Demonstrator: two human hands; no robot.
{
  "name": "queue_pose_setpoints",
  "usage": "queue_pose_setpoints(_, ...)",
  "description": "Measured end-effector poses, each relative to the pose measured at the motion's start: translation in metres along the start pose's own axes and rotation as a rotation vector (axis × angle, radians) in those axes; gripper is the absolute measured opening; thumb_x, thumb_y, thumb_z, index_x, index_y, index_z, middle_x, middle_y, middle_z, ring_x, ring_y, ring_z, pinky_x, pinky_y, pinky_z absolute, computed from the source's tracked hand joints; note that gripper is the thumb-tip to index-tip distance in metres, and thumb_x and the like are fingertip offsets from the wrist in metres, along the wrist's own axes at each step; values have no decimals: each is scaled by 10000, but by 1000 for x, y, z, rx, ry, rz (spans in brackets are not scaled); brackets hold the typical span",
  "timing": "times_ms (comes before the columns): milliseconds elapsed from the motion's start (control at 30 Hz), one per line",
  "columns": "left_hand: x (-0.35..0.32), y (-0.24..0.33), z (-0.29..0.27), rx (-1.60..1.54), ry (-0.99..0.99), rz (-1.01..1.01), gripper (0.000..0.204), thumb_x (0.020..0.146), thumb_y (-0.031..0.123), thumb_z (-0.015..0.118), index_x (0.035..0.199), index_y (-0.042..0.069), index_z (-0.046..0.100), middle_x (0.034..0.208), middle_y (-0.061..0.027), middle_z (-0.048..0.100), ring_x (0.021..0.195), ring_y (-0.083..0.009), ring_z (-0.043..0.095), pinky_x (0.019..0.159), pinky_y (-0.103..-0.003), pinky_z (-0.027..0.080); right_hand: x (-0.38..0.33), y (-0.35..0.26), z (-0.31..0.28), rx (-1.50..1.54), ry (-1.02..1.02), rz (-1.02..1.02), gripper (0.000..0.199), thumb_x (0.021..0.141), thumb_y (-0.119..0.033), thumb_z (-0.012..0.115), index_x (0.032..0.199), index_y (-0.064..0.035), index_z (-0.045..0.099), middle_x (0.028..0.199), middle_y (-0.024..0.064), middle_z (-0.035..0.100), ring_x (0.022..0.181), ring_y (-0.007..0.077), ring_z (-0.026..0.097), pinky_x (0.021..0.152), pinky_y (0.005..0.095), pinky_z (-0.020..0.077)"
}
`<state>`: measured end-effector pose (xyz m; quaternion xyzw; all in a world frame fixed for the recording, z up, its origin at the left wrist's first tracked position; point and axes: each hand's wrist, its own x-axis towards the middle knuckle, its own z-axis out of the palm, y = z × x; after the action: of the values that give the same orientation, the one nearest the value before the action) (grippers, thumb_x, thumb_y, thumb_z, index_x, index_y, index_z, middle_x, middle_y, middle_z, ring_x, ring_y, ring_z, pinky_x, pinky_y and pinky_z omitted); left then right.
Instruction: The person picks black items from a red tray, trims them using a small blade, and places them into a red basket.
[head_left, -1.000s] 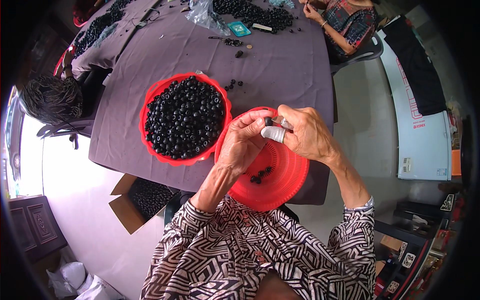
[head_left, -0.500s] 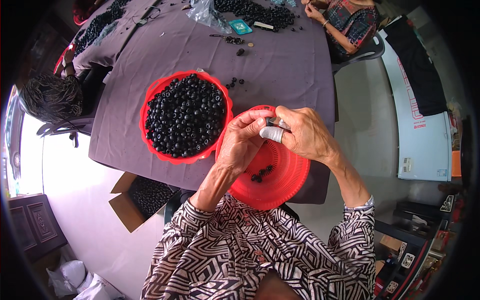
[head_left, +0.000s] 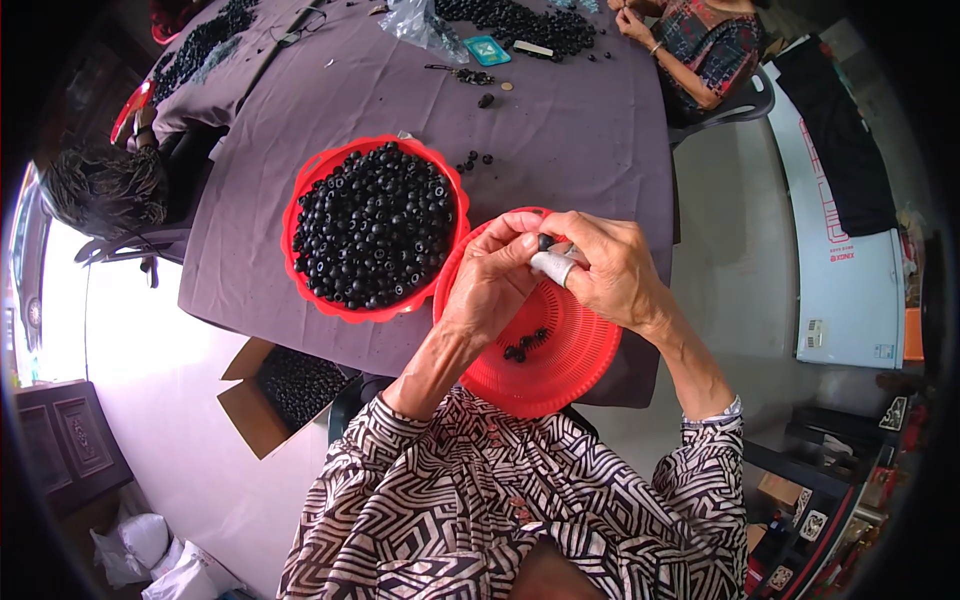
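Above a red slotted basket (head_left: 570, 375), my two hands meet at the fingertips. My left hand (head_left: 492, 285) is closed, pinching a small black bead-like piece (head_left: 545, 242) between thumb and finger. My right hand (head_left: 622, 268) is curled closed against that piece, with white wrapping (head_left: 553, 265) on a finger; what else it grips is hidden. A few black pieces (head_left: 517, 353) lie at the bottom of the basket. To the left, a scalloped red bowl (head_left: 290, 235) is heaped with similar black round pieces (head_left: 375, 225), some showing pale rings.
A purple-grey cloth (head_left: 570, 130) covers the table. Loose pieces (head_left: 474, 160), a plastic bag (head_left: 425, 30), a teal packet (head_left: 486, 51) and a black heap (head_left: 530, 25) lie farther off. One person (head_left: 700, 50) sits far right, another (head_left: 105, 185) left. An open carton (head_left: 250, 400) stands below.
My hands have shifted slightly in the view and remain together; the right fingers have turned a little around the small piece. The bowl and basket look the same.
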<state>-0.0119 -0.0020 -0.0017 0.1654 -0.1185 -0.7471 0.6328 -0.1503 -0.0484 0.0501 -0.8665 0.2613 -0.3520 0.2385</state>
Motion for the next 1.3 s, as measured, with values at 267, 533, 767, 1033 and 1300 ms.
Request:
queue_pose_setpoints(267,-3,-6,-8,248,97,-10,143,804,-6,574,944,6,543,886,-45,572,824,-127,579,777,-261,479,-15,7,6,-231,-58,-81,355,608,54,603,950,-39,576,701,58,587,626,228,609,520,346,502)
queue_pose_setpoints(533,-19,-2,-8,663,164,-2,199,812,37,558,1005,-8,559,919,-50,593,855,-122,572,793,-271,468,-31,15,17,-228,-81,-35,268,614,39,600,864,-38,544,672,67,574,592,234,603,479,356,478)
queue_pose_setpoints(767,-20,75,-54,2162,479,897,193,703,94,675,883,43,629,823,-93,551,807,-273,508,723,-380,418,-48,17,28,-158,-292,143,248,723,-118,701,869,-26,523,677,105,601,604,255,620,511,355,481)
queue_pose_setpoints(1033,-16,97,-65,2372,444,600,193,702,79,665,890,41,643,844,-86,499,865,-274,472,757,-389,403,-41,9,26,-37,-345,235,226,826,-191,622,883,-17,489,650,127,591,592,269,619,538,367,486)
queue_pose_setpoints(1300,-17,80,-25,660,154,260,155,828,27,614,977,-10,589,835,-51,630,726,-115,594,721,-246,496,-16,2,13,141,-250,220,193,868,-197,580,840,-18,516,650,102,554,557,231,555,529,323,438)
